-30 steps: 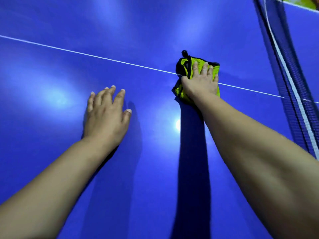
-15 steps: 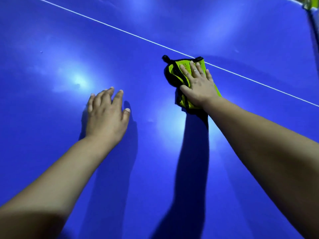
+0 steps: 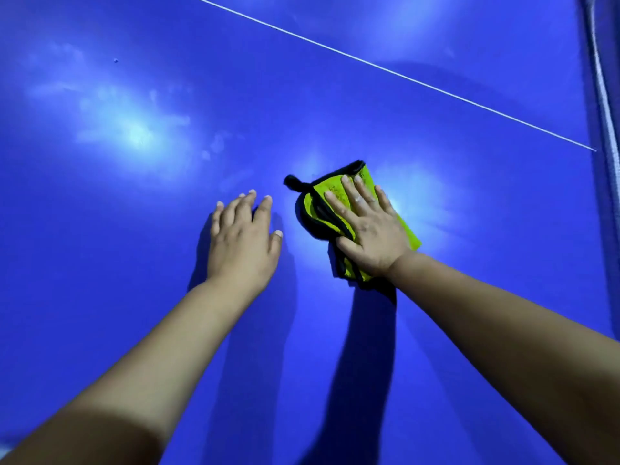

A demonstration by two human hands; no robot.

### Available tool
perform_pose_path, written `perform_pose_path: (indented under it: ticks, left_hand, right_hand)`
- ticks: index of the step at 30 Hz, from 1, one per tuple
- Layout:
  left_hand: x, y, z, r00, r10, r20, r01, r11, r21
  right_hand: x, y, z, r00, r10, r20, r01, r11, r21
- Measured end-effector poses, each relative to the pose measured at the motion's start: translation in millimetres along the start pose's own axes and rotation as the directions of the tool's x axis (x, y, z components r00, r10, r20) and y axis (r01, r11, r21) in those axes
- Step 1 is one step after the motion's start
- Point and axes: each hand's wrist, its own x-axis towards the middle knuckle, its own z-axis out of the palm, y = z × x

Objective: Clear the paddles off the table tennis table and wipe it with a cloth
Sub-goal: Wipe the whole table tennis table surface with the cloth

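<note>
Head view: both bare arms stretch out over the blue table (image 3: 134, 263). The right hand (image 3: 372, 233) lies flat, fingers straight and spread, pressing down on the yellow-green cloth (image 3: 310, 208) rather than grasping it. The black-trimmed cloth sits bunched on the table top, a little right of centre, with a black loop poking out at its far-left corner. Just to its left and not touching it, the left hand (image 3: 243, 239) is released, palm down on the surface, fingers straight and close together, holding nothing. A thin white line (image 3: 402, 75) slants across the far side towards the net (image 3: 604, 95) on the right edge. Bright glare and smudges show far left.
</note>
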Motion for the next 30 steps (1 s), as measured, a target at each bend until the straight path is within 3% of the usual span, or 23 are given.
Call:
perform_pose_path:
  ticks: [9, 15, 19, 25, 30]
  left_hand:
    - [-94, 8, 18, 0.999, 0.027, 0.041, -0.028, 0.999, 0.027]
    - [-169, 14, 24, 0.996, 0.062, 0.063, -0.064, 0.997, 0.036]
    - [-224, 15, 18, 0.993, 0.053, 0.102, -0.059, 0.996, 0.062]
    - [-283, 3, -6, 0.990, 0.007, 0.144, -0.018, 0.997, 0.076]
    - [-303, -24, -29, 0.988, -0.005, 0.153, -0.010, 0.995, 0.098]
  right_hand:
    - [-108, -56, 26, 0.998, -0.052, -0.033, 0.051, 0.999, -0.015]
    - [-185, -103, 41, 1.000, 0.008, -0.028, -0.008, 1.000, 0.022]
    - [-235, -142, 49, 0.987, 0.158, -0.017, -0.156, 0.986, 0.066]
    - [-278, -199, 47, 0.912, 0.409, 0.039, -0.411, 0.905, 0.109]
    - [-284, -218, 45, 0.860, 0.505, 0.070, -0.510, 0.848, 0.143]
